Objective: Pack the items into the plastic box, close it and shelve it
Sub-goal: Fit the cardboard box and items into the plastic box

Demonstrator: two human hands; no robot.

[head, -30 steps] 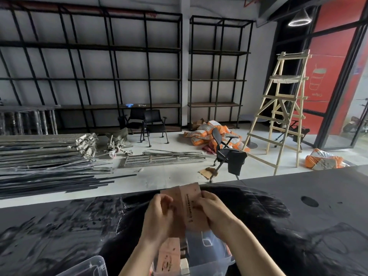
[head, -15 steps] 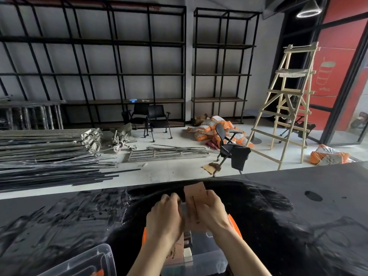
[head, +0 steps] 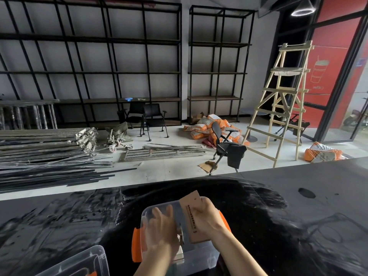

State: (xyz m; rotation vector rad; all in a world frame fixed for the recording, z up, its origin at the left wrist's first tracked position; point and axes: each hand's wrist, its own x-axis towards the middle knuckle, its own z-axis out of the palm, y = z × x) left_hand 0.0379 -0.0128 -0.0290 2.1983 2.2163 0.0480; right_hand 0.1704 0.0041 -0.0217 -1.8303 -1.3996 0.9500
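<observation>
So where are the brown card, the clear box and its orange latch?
brown card (head: 192, 202): head view, upper part above the fingers.
clear box (head: 148, 211): head view, far left rim corner.
orange latch (head: 136, 245): head view, middle of the left clip.

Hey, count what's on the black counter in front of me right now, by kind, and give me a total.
Clear plastic box with orange latches: 1
Clear lid, lower left: 1
Brown paper packet held over the box: 1
Total: 3; anything inside the box is hidden by the hands.
</observation>
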